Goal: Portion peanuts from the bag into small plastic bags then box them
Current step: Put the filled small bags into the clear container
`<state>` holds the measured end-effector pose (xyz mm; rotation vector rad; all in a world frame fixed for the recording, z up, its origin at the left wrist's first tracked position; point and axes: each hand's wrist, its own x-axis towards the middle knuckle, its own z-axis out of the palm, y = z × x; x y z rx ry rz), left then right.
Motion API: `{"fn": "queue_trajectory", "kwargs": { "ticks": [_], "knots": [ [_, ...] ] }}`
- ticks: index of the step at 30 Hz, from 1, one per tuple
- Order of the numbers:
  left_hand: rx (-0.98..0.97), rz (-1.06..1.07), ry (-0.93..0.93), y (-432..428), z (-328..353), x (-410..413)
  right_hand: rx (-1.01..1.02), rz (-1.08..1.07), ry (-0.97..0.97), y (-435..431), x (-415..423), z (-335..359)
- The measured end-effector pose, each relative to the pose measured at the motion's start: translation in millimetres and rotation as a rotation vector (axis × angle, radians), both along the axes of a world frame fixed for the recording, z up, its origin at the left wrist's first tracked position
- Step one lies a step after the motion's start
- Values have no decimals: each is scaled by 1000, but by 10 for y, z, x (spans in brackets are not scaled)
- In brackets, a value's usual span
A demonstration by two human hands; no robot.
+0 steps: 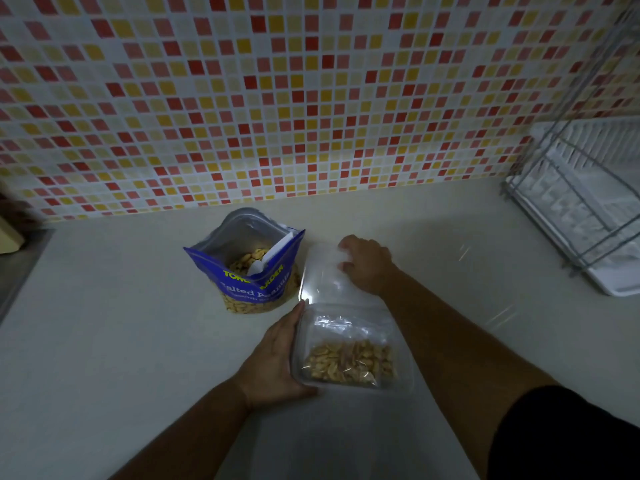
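Note:
A blue bag of salted peanuts (247, 271) stands open on the counter, with a white scoop (273, 254) leaning inside it. In front of it lies a clear hinged plastic box (301, 362) holding a small plastic bag of peanuts (351, 362). My left hand (277, 355) grips the box's left side. The box's clear lid (325, 275) is swung up and back, and my right hand (363, 263) holds its far edge with curled fingers.
A white dish rack (581, 202) with a wire frame stands at the right against the mosaic-tiled wall. A metal sink edge (14, 268) shows at the far left. The pale counter (121, 341) spreads around the box.

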<state>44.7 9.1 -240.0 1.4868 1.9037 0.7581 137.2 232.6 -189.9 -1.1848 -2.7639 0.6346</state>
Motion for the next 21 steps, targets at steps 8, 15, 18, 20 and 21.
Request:
{"fn": "queue_trajectory", "kwargs": {
  "ticks": [8,15,18,20,21],
  "knots": [
    [38,19,5,2,22,14,83,-187,343,71,64,625],
    [66,27,-89,31,100,50,-303,80,-14,-311,314,258],
    [53,39,-77,10,82,73,-216,111,-76,-457,390,120],
    [51,51,-86,8,62,79,-134,133,-80,-519,400,66],
    [49,58,-82,7,64,81,-105,141,-83,-543,396,51]
  ]
}}
